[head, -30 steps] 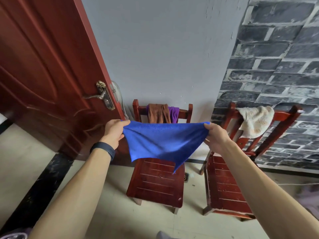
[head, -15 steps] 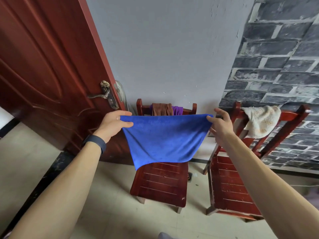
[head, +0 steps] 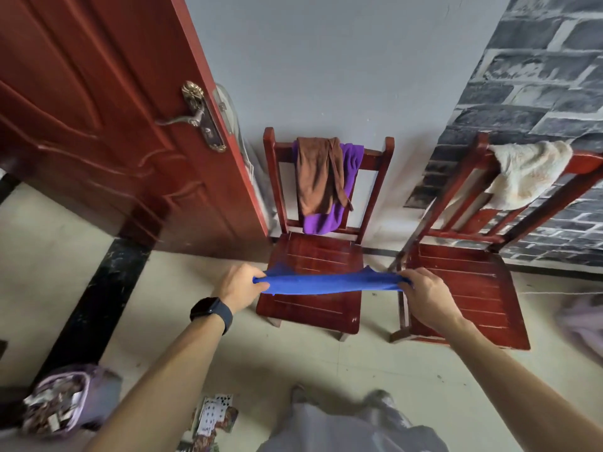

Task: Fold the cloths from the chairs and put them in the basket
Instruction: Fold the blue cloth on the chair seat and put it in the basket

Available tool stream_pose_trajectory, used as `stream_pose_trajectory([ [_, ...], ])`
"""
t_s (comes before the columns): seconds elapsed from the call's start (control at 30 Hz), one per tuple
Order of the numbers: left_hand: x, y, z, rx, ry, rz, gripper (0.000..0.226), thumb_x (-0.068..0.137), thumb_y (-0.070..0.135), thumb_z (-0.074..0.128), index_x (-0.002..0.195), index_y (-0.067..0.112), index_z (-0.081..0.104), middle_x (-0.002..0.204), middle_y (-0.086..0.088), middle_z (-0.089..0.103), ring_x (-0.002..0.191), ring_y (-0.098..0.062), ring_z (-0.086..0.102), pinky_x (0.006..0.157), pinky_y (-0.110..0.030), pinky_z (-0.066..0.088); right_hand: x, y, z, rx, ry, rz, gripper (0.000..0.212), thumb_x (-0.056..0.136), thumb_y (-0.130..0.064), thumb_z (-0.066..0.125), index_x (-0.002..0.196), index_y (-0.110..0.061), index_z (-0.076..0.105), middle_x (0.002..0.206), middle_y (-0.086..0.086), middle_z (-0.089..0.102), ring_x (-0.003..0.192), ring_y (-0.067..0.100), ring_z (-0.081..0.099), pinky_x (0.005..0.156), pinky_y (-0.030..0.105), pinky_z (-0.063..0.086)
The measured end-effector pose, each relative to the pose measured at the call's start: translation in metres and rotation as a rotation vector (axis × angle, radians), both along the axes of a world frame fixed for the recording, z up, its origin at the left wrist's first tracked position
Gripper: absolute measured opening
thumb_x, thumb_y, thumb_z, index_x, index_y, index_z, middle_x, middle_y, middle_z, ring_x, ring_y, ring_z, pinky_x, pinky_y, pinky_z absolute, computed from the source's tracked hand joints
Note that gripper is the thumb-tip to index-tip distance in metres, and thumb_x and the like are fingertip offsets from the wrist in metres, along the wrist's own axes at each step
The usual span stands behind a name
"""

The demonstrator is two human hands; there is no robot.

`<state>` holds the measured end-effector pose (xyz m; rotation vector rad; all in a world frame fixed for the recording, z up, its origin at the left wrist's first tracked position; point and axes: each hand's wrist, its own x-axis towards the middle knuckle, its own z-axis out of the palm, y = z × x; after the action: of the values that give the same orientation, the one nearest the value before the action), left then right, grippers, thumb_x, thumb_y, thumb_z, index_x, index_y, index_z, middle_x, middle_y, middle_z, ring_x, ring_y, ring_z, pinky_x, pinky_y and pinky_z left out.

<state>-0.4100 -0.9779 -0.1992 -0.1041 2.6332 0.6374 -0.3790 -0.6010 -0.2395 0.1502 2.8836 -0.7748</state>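
Note:
A blue cloth (head: 329,283) is stretched flat and narrow just above the seat of the left red chair (head: 313,252). My left hand (head: 238,285) pinches its left end and my right hand (head: 425,293) pinches its right end. A brown cloth (head: 318,176) and a purple cloth (head: 350,168) hang over that chair's backrest. A cream towel (head: 525,174) is draped on the back of the right red chair (head: 463,288). No basket can be made out for certain.
A red door (head: 107,119) stands open at the left, close to the left chair. A purple patterned bag (head: 62,399) lies on the floor at lower left, with playing cards (head: 215,412) beside it. A pale purple thing (head: 584,324) is blurred at the right edge.
The blue cloth hung open at chest height before; now both hands have lowered it to the left chair's seat, where it looks like a thin band. The view has tipped downward.

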Motion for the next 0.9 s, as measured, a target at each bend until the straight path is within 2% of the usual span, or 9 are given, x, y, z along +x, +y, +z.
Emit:
stream_pose_trajectory([
  [0.03, 0.007, -0.005, -0.010, -0.041, -0.005, -0.021, 0.014, 0.087, 0.024, 0.067, 0.080, 0.014, 0.074, 0.079, -0.013, 0.060, 0.083, -0.032, 0.061, 0.064, -0.033, 0.040, 0.014, -0.001, -0.009, 0.025, -0.020, 0.007, 0.017, 0.095, -0.011, 0.064, 0.110, -0.010, 0.073, 0.096, 0.010, 0.067, 0.089, 0.034, 0.065, 0.075, 0.033, 0.046],
  [0.1, 0.020, -0.018, -0.028, -0.150, -0.019, -0.087, 0.020, 0.090, 0.036, 0.063, 0.085, 0.021, 0.074, 0.084, -0.006, 0.055, 0.084, -0.030, 0.061, 0.064, -0.033, 0.042, 0.039, -0.004, -0.025, 0.065, -0.081, 0.015, 0.017, 0.098, -0.018, 0.063, 0.110, -0.011, 0.073, 0.095, 0.008, 0.066, 0.087, 0.033, 0.065, 0.073, 0.036, 0.049],
  [0.2, 0.029, -0.036, -0.051, -0.252, -0.056, -0.171, 0.026, 0.092, 0.049, 0.057, 0.095, 0.029, 0.073, 0.094, 0.001, 0.061, 0.091, -0.027, 0.063, 0.069, -0.032, 0.048, 0.061, -0.012, -0.040, 0.103, -0.143, 0.013, 0.019, 0.098, -0.022, 0.062, 0.111, -0.012, 0.072, 0.096, 0.009, 0.067, 0.090, 0.036, 0.064, 0.073, 0.038, 0.047],
  [0.3, 0.018, -0.048, -0.068, -0.303, -0.024, -0.214, 0.029, 0.093, 0.050, 0.055, 0.096, 0.027, 0.071, 0.101, 0.003, 0.067, 0.095, -0.026, 0.064, 0.070, -0.031, 0.049, 0.058, -0.023, -0.047, 0.151, -0.182, -0.003, 0.020, 0.100, -0.026, 0.060, 0.112, -0.016, 0.071, 0.098, 0.009, 0.066, 0.093, 0.038, 0.064, 0.071, 0.036, 0.043],
  [0.4, -0.008, -0.052, -0.080, -0.349, 0.032, -0.247, 0.029, 0.094, 0.052, 0.052, 0.095, 0.026, 0.066, 0.099, 0.005, 0.069, 0.092, -0.025, 0.064, 0.064, -0.029, 0.044, 0.033, -0.028, -0.057, 0.135, -0.199, -0.057, 0.020, 0.100, -0.029, 0.060, 0.111, -0.017, 0.072, 0.101, 0.009, 0.065, 0.097, 0.038, 0.064, 0.076, 0.039, 0.049],
  [0.5, -0.044, -0.050, -0.099, -0.435, 0.060, -0.263, 0.028, 0.098, 0.050, 0.047, 0.102, 0.028, 0.063, 0.100, 0.004, 0.070, 0.092, -0.024, 0.065, 0.063, -0.029, 0.043, -0.005, -0.031, -0.077, 0.126, -0.246, -0.079, 0.022, 0.099, -0.035, 0.059, 0.109, -0.019, 0.070, 0.103, 0.006, 0.061, 0.098, 0.035, 0.064, 0.077, 0.043, 0.053],
  [0.6, -0.082, -0.043, -0.132, -0.504, 0.020, -0.216, 0.027, 0.101, 0.049, 0.041, 0.104, 0.029, 0.059, 0.098, 0.000, 0.069, 0.090, -0.026, 0.066, 0.061, -0.029, 0.037, -0.050, -0.030, -0.112, 0.174, -0.291, -0.060, 0.025, 0.100, -0.039, 0.055, 0.110, -0.020, 0.067, 0.103, 0.006, 0.061, 0.095, 0.036, 0.063, 0.073, 0.040, 0.050],
  [0.77, -0.136, -0.022, -0.197, -0.472, -0.079, -0.037, 0.028, 0.102, 0.045, 0.042, 0.102, 0.024, 0.060, 0.099, -0.008, 0.069, 0.094, -0.033, 0.064, 0.065, -0.032, 0.037, -0.118, -0.032, -0.183, 0.126, -0.353, -0.215, 0.031, 0.102, -0.039, 0.049, 0.106, -0.013, 0.063, 0.094, 0.024, 0.069, 0.087, 0.047, 0.063, 0.065, 0.037, 0.039],
  [0.9, -0.175, -0.012, -0.243, -0.360, -0.110, 0.109, 0.027, 0.101, 0.042, 0.043, 0.097, 0.020, 0.059, 0.094, -0.007, 0.071, 0.094, -0.035, 0.063, 0.067, -0.034, 0.043, -0.157, -0.036, -0.228, -0.004, -0.393, -0.338, 0.028, 0.102, -0.032, 0.045, 0.105, -0.009, 0.061, 0.089, 0.022, 0.068, 0.071, 0.036, 0.050, 0.063, 0.036, 0.036],
])
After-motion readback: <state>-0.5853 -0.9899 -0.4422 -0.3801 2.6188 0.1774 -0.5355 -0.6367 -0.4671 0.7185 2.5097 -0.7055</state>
